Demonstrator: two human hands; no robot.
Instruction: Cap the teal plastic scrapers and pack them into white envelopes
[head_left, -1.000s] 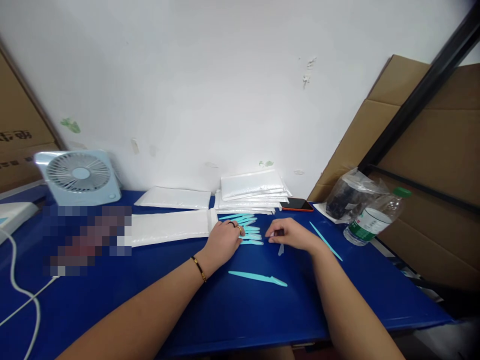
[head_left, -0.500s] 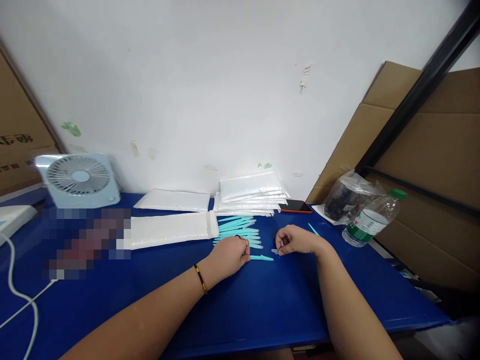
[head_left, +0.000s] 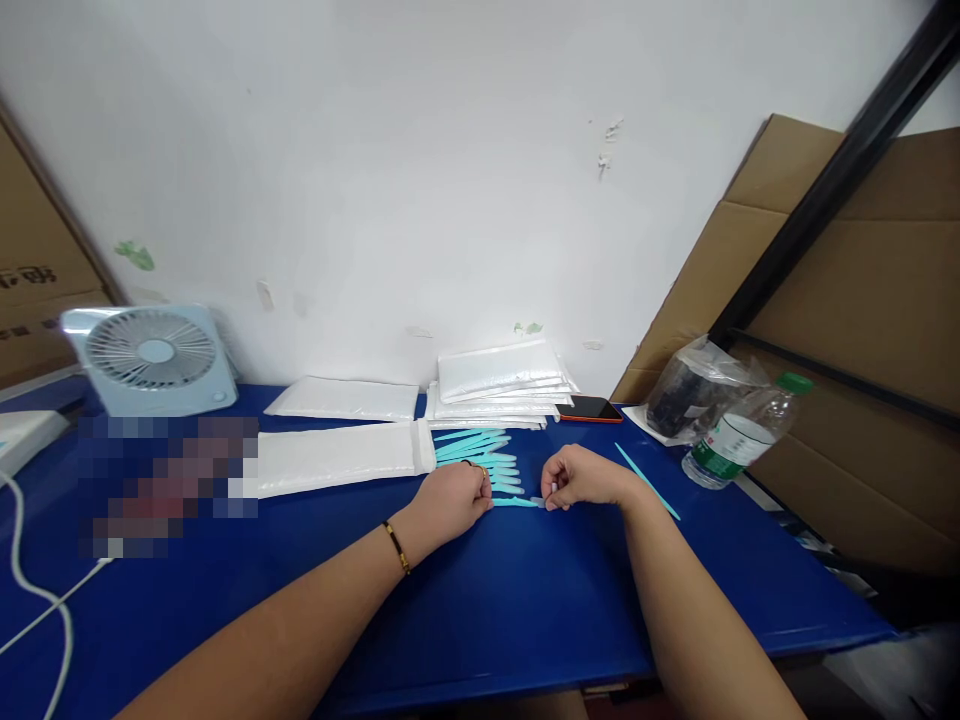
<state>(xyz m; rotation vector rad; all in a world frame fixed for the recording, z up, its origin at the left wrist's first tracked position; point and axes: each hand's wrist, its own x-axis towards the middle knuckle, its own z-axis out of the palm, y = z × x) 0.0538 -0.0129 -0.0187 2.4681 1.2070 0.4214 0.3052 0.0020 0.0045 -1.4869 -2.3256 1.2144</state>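
Observation:
My left hand is closed on one end of a turquoise eyebrow razor, which points to the right just above or on the blue table. My right hand pinches a small clear cap at the razor's blade end; cap and blade end meet or overlap, and I cannot tell how far. Behind my left hand lie several more turquoise razors side by side, partly covered by that hand. Another turquoise razor lies alone beyond my right wrist.
A white padded mailer lies left of the razors, another behind it. Stacked mailers and a phone are near the wall. At right stand a water bottle and a bagged dark item; a fan stands left.
My right hand has moved left with the cap, closing the gap to the razor's blade end. The razor in my left hand has shifted slightly up and left.

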